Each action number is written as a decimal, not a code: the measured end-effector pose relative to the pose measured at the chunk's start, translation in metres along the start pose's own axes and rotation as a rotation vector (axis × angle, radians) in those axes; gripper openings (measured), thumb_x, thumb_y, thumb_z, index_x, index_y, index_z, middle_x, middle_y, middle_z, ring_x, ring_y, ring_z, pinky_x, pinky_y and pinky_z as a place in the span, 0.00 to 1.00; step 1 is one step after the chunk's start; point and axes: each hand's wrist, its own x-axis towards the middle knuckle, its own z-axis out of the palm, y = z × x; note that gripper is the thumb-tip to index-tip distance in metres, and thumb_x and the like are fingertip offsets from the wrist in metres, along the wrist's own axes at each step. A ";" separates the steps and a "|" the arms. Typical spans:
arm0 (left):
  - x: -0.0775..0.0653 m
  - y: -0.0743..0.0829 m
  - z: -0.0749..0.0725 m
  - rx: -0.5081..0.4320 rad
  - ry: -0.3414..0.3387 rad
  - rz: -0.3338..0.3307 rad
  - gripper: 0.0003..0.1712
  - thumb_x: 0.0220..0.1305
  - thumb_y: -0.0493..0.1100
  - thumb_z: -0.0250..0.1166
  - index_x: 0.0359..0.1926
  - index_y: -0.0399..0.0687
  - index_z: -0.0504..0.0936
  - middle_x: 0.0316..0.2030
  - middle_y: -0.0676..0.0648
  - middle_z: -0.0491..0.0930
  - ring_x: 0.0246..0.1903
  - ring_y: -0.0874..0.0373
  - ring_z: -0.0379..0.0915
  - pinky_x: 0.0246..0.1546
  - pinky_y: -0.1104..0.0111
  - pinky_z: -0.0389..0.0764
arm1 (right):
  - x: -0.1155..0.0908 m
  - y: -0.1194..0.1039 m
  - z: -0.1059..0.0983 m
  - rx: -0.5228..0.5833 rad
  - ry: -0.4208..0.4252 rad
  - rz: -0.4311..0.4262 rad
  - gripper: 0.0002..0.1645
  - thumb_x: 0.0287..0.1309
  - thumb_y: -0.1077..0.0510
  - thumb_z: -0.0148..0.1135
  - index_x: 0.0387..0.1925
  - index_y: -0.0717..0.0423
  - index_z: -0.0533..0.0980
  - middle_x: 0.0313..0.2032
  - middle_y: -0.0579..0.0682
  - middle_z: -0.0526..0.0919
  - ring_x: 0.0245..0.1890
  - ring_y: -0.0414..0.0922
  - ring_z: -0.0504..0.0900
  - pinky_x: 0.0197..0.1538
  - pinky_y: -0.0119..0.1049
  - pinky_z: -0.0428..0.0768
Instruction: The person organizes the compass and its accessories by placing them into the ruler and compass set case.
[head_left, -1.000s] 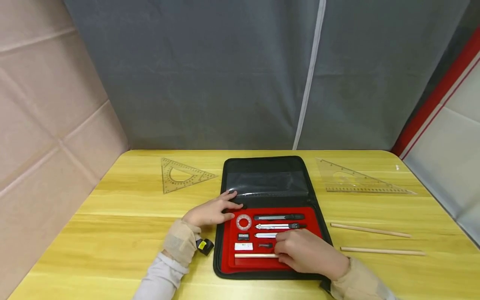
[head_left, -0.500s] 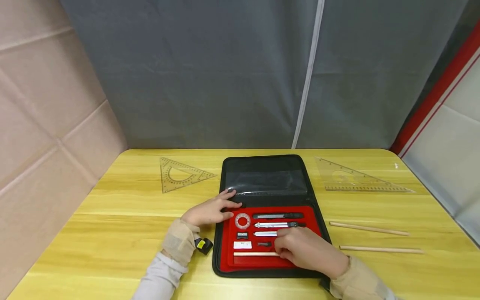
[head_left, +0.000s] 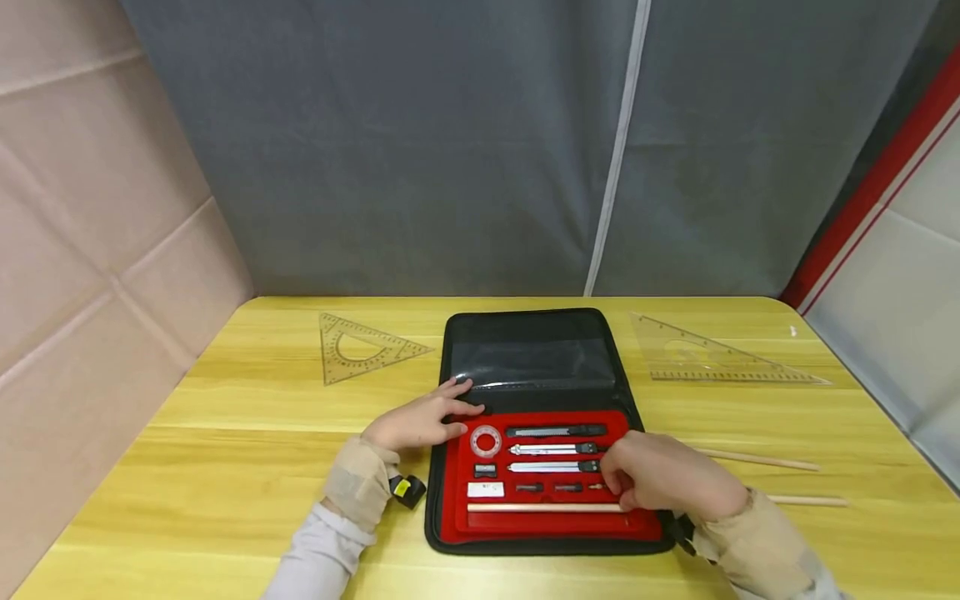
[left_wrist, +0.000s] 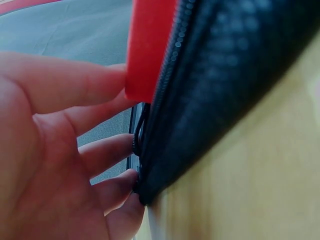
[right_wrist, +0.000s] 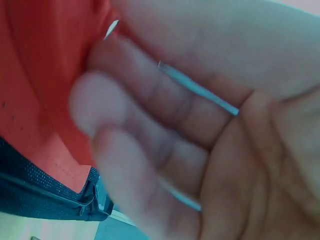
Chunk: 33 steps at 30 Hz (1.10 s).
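Observation:
An unzipped black case (head_left: 532,323) lies spread on the table with a red tray (head_left: 555,528) in its near half. My right hand (head_left: 671,475), fingers curled, is at the right end of a light wooden pencil (head_left: 543,507) lying in the tray's front slot; its fingertips seem to pinch that end. Spread across the case's left edge is my left hand (head_left: 416,421), its thumb (left_wrist: 95,82) at the tray's side. The tray also holds a clear ring (head_left: 476,442), a cutter knife (head_left: 555,432), a compass (head_left: 551,449), a similar silver-legged instrument (head_left: 551,467), a sharpener (head_left: 485,471) and an eraser (head_left: 486,489).
Two more pencils lie right of the case, one farther back (head_left: 761,459) and one nearer (head_left: 810,501), both partly behind my right hand. Clear set squares rest at left (head_left: 328,350) and right (head_left: 735,377). A grey curtain (head_left: 420,167) hangs behind the table.
My right hand has moved right along the pencil to its right end, uncovering the silver-legged instrument and small parts. The pencil stays in its slot. My left hand has stayed put.

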 end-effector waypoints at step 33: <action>-0.001 -0.001 0.001 -0.008 0.001 0.009 0.25 0.65 0.40 0.57 0.63 0.42 0.75 0.73 0.37 0.53 0.72 0.37 0.41 0.64 0.44 0.63 | -0.039 0.100 -0.039 0.005 0.248 -0.125 0.16 0.39 0.76 0.60 0.20 0.51 0.71 0.19 0.34 0.63 0.21 0.30 0.60 0.26 0.29 0.62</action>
